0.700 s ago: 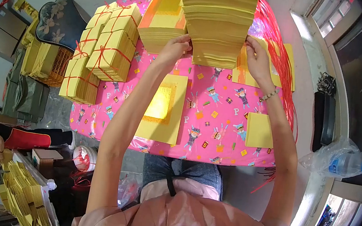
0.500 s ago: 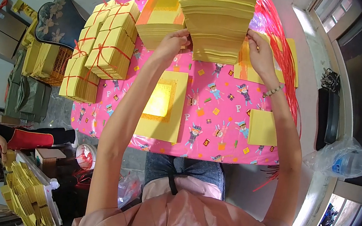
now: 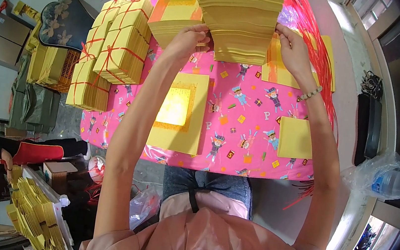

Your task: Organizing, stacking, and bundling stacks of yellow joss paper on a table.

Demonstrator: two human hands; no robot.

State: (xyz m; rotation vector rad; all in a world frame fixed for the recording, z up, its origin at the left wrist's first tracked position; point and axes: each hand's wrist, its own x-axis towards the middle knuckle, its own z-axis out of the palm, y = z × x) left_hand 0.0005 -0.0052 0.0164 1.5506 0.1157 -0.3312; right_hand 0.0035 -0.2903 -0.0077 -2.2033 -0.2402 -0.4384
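A tall stack of yellow paper sheets (image 3: 242, 23) rises at the far middle of the table, its top cut off by the upper edge of the view. My left hand (image 3: 189, 41) has its fingers curled against the stack's lower left edge. On the opposite side, my right hand (image 3: 293, 51) pinches the right edge, fingertips pressed together. Left of the stack is a lower pile of yellow paper (image 3: 182, 3) with orange marks. Nearer me lies a yellow sheet with a shiny gold square (image 3: 174, 109), partly behind my left forearm. A small yellow pad (image 3: 295, 138) rests beside my right forearm.
Several yellow paper bundles tied with red string (image 3: 123, 40) stand at the table's left. Long red strings (image 3: 315, 44) hang along the right side of the pink patterned tablecloth (image 3: 232, 144). A person in red and black (image 3: 39, 153) bends over yellow paper (image 3: 35, 209) at lower left.
Both hands have shifted slightly away from me, still at the sides of the stack. The stack's left side now slants outward a little more toward the top.
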